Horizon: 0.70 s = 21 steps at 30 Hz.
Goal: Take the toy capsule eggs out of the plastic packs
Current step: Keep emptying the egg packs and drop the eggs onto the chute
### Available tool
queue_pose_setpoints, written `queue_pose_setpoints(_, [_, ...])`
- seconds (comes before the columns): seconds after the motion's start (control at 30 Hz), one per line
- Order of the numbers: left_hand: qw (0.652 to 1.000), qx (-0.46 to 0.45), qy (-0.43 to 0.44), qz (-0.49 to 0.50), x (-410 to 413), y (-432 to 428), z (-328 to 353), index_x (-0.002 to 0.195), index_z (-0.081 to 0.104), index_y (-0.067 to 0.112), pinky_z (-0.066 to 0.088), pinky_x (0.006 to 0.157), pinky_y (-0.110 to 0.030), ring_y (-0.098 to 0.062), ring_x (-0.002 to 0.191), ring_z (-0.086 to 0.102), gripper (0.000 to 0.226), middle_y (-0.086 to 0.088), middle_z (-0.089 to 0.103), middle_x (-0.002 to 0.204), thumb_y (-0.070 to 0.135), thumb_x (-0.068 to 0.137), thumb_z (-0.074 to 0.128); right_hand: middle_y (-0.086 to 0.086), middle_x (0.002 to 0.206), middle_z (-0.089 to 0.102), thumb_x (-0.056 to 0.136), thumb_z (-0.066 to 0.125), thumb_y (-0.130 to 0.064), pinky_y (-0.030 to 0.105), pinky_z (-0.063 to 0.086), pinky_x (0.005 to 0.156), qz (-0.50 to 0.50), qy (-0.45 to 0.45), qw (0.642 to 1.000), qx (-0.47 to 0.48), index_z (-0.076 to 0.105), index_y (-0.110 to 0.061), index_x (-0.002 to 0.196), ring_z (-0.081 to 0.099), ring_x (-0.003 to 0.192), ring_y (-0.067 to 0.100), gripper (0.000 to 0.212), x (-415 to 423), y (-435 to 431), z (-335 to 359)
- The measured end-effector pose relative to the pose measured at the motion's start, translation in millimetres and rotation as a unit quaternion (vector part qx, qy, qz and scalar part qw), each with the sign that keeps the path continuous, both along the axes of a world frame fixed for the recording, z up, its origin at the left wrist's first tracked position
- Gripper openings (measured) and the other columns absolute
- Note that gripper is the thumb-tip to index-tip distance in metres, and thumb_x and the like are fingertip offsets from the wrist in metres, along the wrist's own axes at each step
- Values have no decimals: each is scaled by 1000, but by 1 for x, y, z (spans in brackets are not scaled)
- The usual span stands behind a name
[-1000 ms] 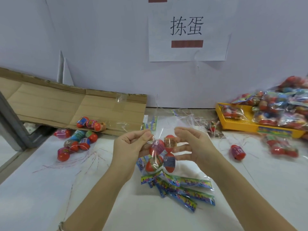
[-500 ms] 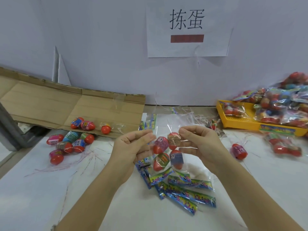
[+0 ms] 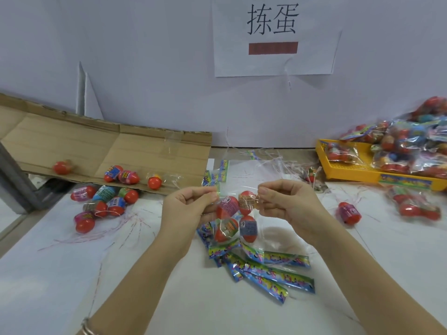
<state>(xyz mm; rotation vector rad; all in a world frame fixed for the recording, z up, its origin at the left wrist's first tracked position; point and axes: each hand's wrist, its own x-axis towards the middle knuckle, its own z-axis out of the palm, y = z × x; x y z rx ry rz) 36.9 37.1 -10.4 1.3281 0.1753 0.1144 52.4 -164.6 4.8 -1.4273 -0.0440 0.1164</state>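
**Both hands pinching the top of a four-egg pack**

The left hand (image 3: 191,205) is pinching the clear top edge of a plastic pack (image 3: 235,220) between thumb and curled fingers; the right hand (image 3: 287,204) is pinching the same edge just beside it, its grip likewise closed tight on the film. The pack is hanging between the two hands above the white table (image 3: 60,286), its printed header (image 3: 223,247) pointing down; whether the film is torn open yet cannot be told.

Four capsule eggs are sitting inside the pack in two rows. A pink-banded egg (image 3: 227,206) and a tan-banded egg (image 3: 246,201) are lying at the top, just below the fingertips; a green-banded egg (image 3: 226,229) and a blue-banded egg (image 3: 248,228) are lying beneath them.

Below the pack, empty printed wrappers (image 3: 271,269) are lying fanned out on the table. To the left, loose eggs (image 3: 106,201) are lying in a cluster at the edge of a flattened cardboard sheet (image 3: 72,146); several more eggs (image 3: 123,176) are resting on the cardboard itself.

To the right, a single loose egg (image 3: 349,213) is lying on the table; an unopened pack (image 3: 416,206) is lying beyond it. A yellow tray (image 3: 350,175) by the wall is holding a heap of full packs (image 3: 411,146). Thin plastic strips (image 3: 273,160) are lying scattered between tray and cardboard; a paper sign (image 3: 273,37) is hanging on the wall above; a bracelet (image 3: 87,328) is sitting on the left wrist.
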Motion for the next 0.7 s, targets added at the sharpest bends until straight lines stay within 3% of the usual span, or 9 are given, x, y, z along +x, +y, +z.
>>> queue_pose_setpoints(0.23, [1000, 4, -4, 14, -1, -1, 0, 78, 74, 12, 57, 51, -25, -13, 56, 67, 16, -4, 71, 67, -1, 85, 67, 11, 77, 72, 66, 74, -18, 30, 58, 61, 20, 11, 999, 37, 70, -5, 85, 71, 70, 22, 24, 1, 4, -4])
queue_pose_setpoints(0.3, [1000, -4, 1, -20, -1, -1, 1, 78, 77, 17, 57, 53, -25, -12, 56, 64, 5, -3, 71, 70, 12, 76, 76, 9, 73, 71, 68, 73, -18, 31, 59, 60, 22, 15, 999, 34, 69, -5, 84, 69, 66, 19, 21, 0, 4, -4])
queue_pose_setpoints(0.4, [998, 16, -16, -60, -4, 0, 2, 82, 81, 24, 54, 54, -20, -9, 58, 63, 22, -2, 74, 77, 29, 61, 77, 10, 71, 70, 67, 73, -18, 30, 58, 58, 20, 12, 999, 23, 71, -7, 81, 67, 61, 18, 18, -1, 4, -4])
queue_pose_setpoints(0.7, [997, 20, -43, -62, -7, 2, 6, 73, 80, 27, 54, 54, -17, -10, 60, 70, 12, -3, 76, 76, 21, 65, 74, 13, 75, 73, 61, 76, -18, 25, 57, 58, 21, -37, 999, -6, 77, -15, 72, 71, 65, 23, 12, -3, -5, 5])
